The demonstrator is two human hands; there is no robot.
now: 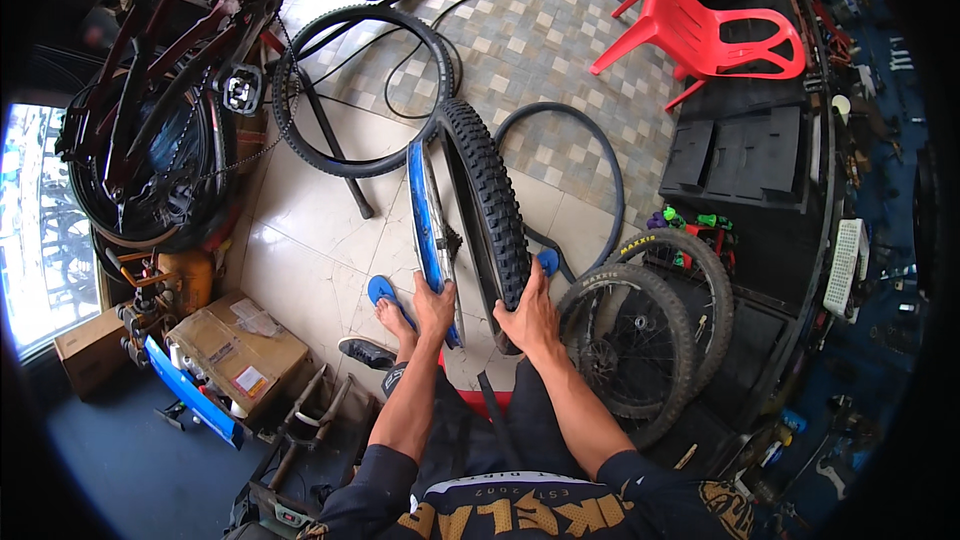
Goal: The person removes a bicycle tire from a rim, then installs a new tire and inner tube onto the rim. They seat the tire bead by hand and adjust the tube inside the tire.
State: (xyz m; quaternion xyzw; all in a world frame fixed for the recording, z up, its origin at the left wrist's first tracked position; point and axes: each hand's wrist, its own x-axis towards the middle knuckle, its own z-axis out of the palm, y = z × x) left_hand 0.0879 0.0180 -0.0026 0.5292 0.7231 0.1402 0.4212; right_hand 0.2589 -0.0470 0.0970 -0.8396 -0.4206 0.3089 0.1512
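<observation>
On a pale tiled workshop floor [300, 240], the left hand [433, 308] has its fingers wrapped around a blue metal wheel rim [425, 220], while the right hand [527, 318] grips a knobby black rubber tyre [490, 200]. A red plastic chair [710, 35] stands well apart.

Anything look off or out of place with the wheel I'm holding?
Yes: the knobby tyre under your right hand stands apart from the blue rim in your left hand, not seated on it.
</observation>
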